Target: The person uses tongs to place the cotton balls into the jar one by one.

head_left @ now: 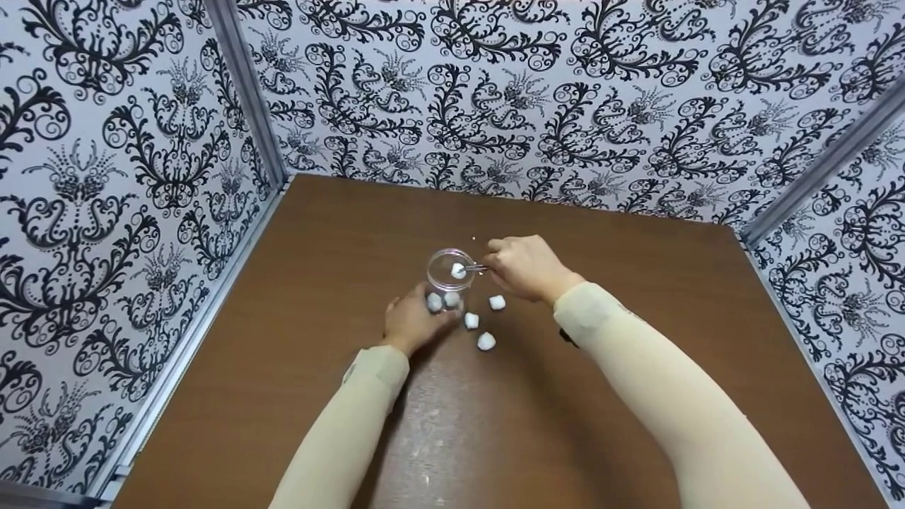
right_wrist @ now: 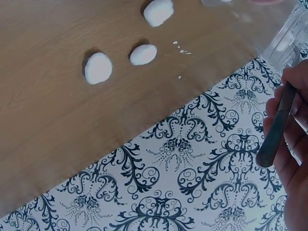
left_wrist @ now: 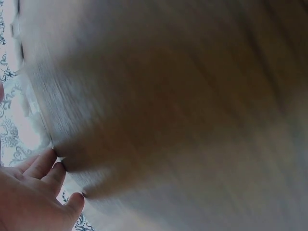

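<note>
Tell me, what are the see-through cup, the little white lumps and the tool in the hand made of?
The cup looks like clear plastic or glass: the lumps inside show through its wall. The white lumps look soft and matte, maybe cotton or marshmallow; I cannot tell which. The tool in the right hand looks like dark, dull metal, thin and flat.

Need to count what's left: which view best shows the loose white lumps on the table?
The right wrist view: three white lumps lie sharp and close. Head view shows them small beside the clear jar. Left wrist view is blurred.
</note>
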Demonstrator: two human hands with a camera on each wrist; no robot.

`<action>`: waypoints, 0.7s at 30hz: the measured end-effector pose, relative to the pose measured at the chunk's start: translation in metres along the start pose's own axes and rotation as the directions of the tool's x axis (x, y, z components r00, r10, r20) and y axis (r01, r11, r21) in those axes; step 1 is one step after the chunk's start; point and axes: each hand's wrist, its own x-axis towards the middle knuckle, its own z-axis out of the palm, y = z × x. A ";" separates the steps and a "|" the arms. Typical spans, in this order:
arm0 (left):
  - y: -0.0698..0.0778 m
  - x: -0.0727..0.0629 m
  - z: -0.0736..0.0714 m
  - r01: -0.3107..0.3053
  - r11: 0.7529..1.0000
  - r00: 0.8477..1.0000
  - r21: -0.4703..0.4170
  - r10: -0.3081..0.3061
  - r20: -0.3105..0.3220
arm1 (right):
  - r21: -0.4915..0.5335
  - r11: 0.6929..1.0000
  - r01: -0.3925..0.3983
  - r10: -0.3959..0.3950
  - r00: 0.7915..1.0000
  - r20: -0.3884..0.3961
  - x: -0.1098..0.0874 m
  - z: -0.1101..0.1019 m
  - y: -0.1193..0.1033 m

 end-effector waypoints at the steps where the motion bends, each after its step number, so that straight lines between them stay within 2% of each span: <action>1: 0.000 0.000 0.000 0.000 1.000 1.000 0.002 0.000 0.004 | 0.000 1.000 0.000 0.000 1.000 0.004 0.000 0.000 0.000; 8: -0.001 0.001 0.001 0.001 1.000 1.000 0.009 -0.001 0.014 | -0.005 1.000 -0.006 0.006 1.000 0.026 -0.001 0.000 0.002; 21: -0.003 0.001 0.003 -0.011 1.000 1.000 -0.011 0.011 -0.001 | -0.003 1.000 0.003 -0.003 1.000 -0.003 -0.004 -0.004 0.005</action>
